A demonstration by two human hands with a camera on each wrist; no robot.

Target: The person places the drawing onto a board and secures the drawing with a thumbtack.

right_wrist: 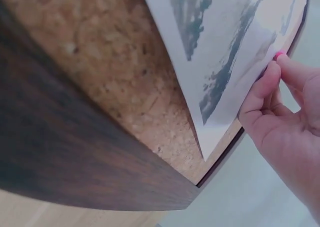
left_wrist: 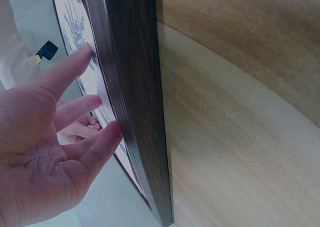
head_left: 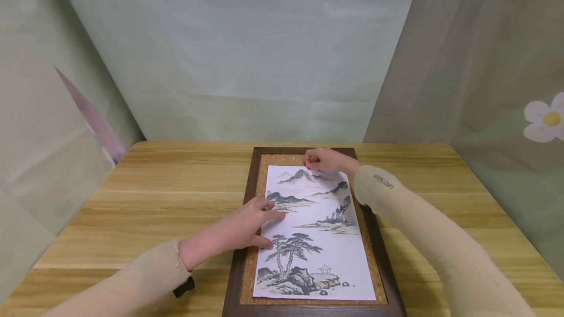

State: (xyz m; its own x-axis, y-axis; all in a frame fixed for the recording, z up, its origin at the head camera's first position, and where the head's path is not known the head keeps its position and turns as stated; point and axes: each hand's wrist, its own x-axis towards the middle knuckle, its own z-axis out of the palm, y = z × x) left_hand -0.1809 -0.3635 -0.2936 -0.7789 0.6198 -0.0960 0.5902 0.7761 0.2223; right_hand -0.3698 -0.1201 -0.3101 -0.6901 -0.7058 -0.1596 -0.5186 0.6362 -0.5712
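A sheet of paper printed with an ink landscape (head_left: 308, 219) lies on a cork board (head_left: 263, 165) with a dark wooden frame (head_left: 250, 180). At the sheet's top edge my right hand (head_left: 328, 160) pinches a small pink push pin (right_wrist: 280, 53) between thumb and finger; its point is hidden. My left hand (head_left: 251, 224) rests its spread fingertips on the left side of the sheet, with nothing gripped. In the left wrist view, that hand's fingers (left_wrist: 70, 69) reach over the frame's edge to the paper.
The board lies on a wooden table (head_left: 167, 199), whose surface extends to both sides. Pale green fabric (head_left: 264, 53) hangs behind and beside the table. A white flower print (head_left: 546, 117) shows on the right fabric.
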